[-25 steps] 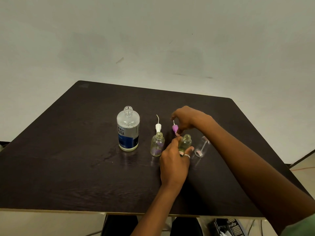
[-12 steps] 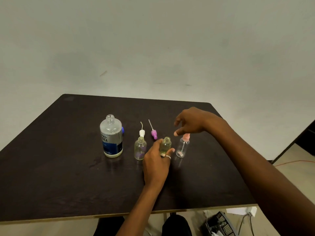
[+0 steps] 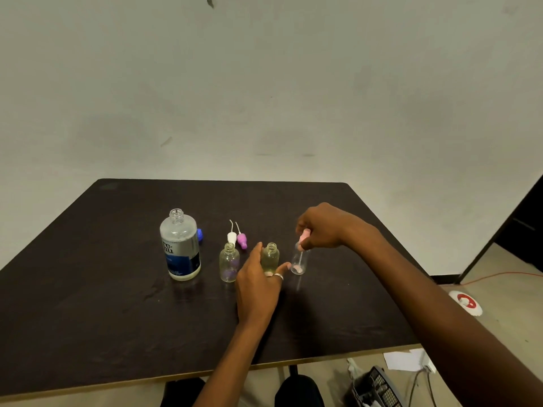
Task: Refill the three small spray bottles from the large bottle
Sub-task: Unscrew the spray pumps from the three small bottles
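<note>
Large bottle [image 3: 179, 245], uncapped, upright on table [image 3: 88, 289]: approx. half full, judged heaviest item, smooth; grip at label waist. Three small bottles [image 3: 229, 262] in a row beside it: light, tippy, hold low. L hand [image 3: 258, 284] thumb and finger curl round middle bottle [image 3: 271, 257]. R hand [image 3: 323, 227] fingertips pinch pink spray top [image 3: 304, 235] on right bottle [image 3: 300, 264].

blue cap [image 3: 200, 234] is mostly tucked behind the large bottle [image 3: 179, 230], only a sliver shows. right hand [image 3: 323, 227] covers most of the pink spray head [image 3: 304, 235] it pinches, left hand [image 3: 258, 286] blocks the base of the middle spray bottle [image 3: 271, 255]. label [image 3: 182, 255] print too small to read fully
</note>
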`<state>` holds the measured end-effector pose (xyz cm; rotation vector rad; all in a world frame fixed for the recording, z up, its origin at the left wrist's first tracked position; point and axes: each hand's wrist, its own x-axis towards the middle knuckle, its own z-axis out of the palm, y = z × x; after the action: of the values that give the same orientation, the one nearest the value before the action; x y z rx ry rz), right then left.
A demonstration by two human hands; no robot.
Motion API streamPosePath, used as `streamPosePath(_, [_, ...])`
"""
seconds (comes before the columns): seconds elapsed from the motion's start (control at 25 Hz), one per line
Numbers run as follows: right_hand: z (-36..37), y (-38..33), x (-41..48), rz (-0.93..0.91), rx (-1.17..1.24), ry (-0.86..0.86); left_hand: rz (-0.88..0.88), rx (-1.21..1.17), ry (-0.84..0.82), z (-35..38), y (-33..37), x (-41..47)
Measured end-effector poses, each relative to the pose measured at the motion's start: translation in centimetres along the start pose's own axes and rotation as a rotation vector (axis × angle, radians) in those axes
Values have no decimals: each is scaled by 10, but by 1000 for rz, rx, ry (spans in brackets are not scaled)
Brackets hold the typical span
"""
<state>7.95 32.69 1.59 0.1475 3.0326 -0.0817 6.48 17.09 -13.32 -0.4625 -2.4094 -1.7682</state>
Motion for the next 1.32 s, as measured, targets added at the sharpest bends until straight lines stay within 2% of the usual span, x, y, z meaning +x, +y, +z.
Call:
streamPosePath(0.16, [5, 1, 0, -7, -7, 57, 81, 50, 45, -7, 12, -18])
streamPosePath(0.36, [4, 1, -2, -13, -33, 54, 435, 140, 124, -3, 28, -54])
streamPosePath(0.64, [4, 3, -10, -6, -14, 27, 222, 27, -65, 26, 49, -48])
streamPosePath(0.8, [5, 3, -12, -12, 1, 43, 115, -45, -77, 45, 50, -31])
streamPosePath(1.04, [7, 9, -16, -30, 34, 74, 106, -65, -50, 51, 45, -20])
streamPosePath(1.2, [15, 6, -15, 45, -20, 105, 136, -54, -38, 52, 39, -20])
streamPosePath(1.32, [18, 3, -15, 23, -40, 105, 148, -43, -34, 52, 37, -19])
